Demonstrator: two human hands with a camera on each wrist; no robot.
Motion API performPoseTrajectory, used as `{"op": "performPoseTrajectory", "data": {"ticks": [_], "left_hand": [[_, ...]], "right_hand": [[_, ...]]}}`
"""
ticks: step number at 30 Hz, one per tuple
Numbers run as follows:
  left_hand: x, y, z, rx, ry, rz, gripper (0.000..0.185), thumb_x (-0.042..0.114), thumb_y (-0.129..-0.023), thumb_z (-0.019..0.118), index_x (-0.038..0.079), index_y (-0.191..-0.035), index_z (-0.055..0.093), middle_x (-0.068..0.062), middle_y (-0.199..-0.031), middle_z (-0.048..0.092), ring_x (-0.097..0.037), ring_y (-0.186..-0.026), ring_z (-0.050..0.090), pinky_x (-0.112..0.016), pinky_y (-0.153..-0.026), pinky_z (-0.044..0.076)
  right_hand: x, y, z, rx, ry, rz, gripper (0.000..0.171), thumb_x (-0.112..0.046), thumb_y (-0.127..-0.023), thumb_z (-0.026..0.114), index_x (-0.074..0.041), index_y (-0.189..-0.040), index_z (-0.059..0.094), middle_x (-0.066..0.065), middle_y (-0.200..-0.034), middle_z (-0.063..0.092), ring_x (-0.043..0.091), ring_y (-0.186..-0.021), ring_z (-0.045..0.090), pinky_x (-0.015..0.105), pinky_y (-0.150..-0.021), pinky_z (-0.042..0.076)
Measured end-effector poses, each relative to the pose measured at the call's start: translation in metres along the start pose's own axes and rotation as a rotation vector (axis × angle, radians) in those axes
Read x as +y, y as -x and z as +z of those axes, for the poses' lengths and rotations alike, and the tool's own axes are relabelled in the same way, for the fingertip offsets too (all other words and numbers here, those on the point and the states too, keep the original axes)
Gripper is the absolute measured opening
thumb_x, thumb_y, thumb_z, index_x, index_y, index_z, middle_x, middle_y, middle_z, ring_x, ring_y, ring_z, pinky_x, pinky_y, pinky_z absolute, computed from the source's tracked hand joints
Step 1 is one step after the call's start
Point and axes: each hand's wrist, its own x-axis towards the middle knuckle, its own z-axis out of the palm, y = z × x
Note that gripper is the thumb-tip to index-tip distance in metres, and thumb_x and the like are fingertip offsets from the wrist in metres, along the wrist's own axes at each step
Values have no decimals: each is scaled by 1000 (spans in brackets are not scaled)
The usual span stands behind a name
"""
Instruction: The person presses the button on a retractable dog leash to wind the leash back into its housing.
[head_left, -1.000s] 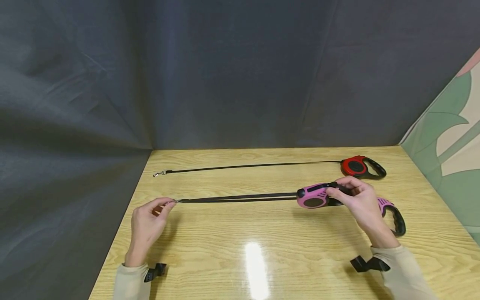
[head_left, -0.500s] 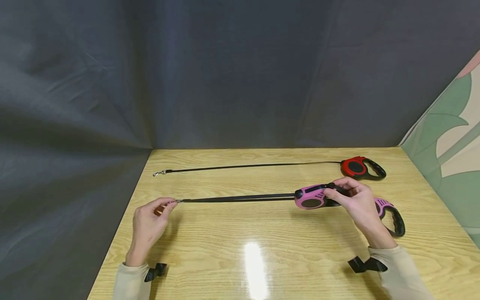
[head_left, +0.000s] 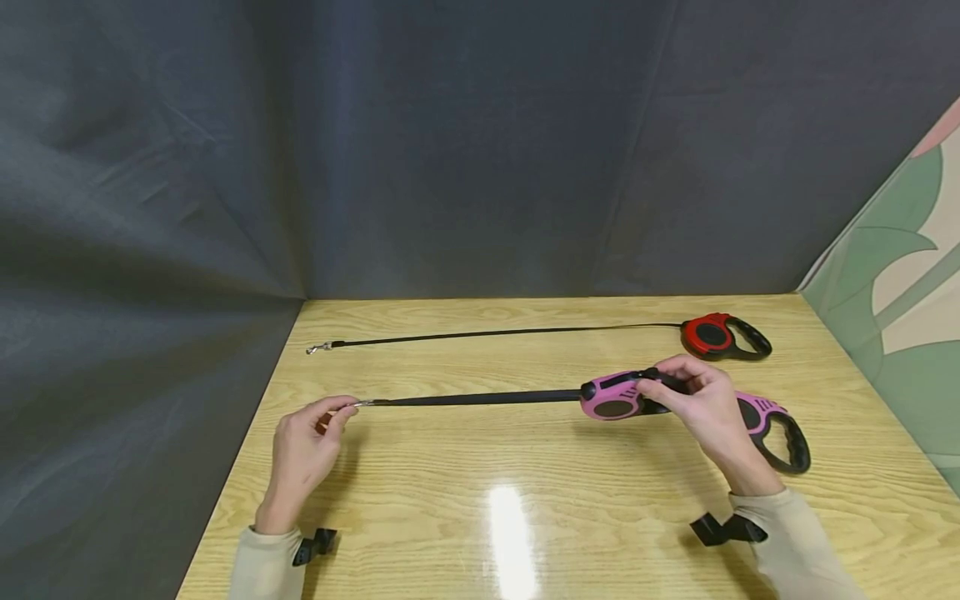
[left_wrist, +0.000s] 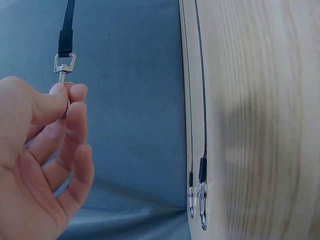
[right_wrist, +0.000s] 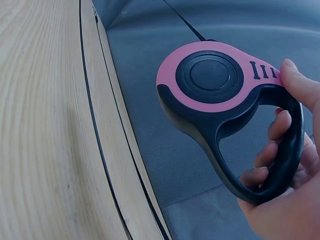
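So the person is holding a pink retractable leash (head_left: 622, 397) just above the wooden worktop (head_left: 525, 500), stretched out between both hands. The right hand (head_left: 708, 412) is wrapping around the pink casing, fingers (right_wrist: 270, 145) curling through the black handle loop and thumb sitting up on top near the bone-shaped marks. The left hand (head_left: 300, 450) is over on the left side of the worktop, pinching the small metal clip (left_wrist: 63, 66) at the end of the black strap (head_left: 480, 399) between thumb and fingertips, with the other fingers loosely curling underneath. The strap is running pretty much straight and taut from the clip over to the pink casing. Further back on the worktop, a red retractable leash (head_left: 723, 335) is lying flat near the right edge, with its own thin black cord (head_left: 510, 332) pulled out to the left and ending in a clip (head_left: 318, 347) by the far left corner. It's sitting well apart from both hands. Dark grey cloth (head_left: 450, 150) is hanging behind everything.
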Motion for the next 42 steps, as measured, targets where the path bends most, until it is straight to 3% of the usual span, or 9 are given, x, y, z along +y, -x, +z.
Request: {"op": "performPoseTrajectory", "data": {"ticks": [4,17,31,42], "left_hand": [[0,0,1,-6,-5,14,12,6,-92,83,13,-102,85,-2,-85,82,-8,-67,66,-18,-64,51],[4,1,4,-19,-3,55,11,10,-87,88,13,-98,84,-1,-85,81,-14,-67,70,-31,-63,57],[6,1,6,-27,-4,52,9,13,-86,89,16,-93,84,3,-81,79,-11,-67,69,-29,-63,56],[10,3,5,-55,2,11,8,17,-87,90,18,-92,84,4,-80,79,-6,-68,67,-27,-65,55]], "right_hand": [[0,0,2,-1,-2,-7,22,-2,-91,82,-20,-101,76,-18,-87,65,4,-78,56,21,-66,47],[0,0,11,-47,3,-23,17,-3,-92,82,-15,-102,75,-18,-85,67,4,-78,59,23,-66,48],[-4,1,18,-57,45,-20,15,-10,-92,85,-13,-102,74,-16,-84,64,6,-76,56,23,-66,48],[-5,2,22,-83,54,-45,15,-12,-92,85,-12,-102,73,-17,-84,66,5,-78,58,23,-69,48]]}}
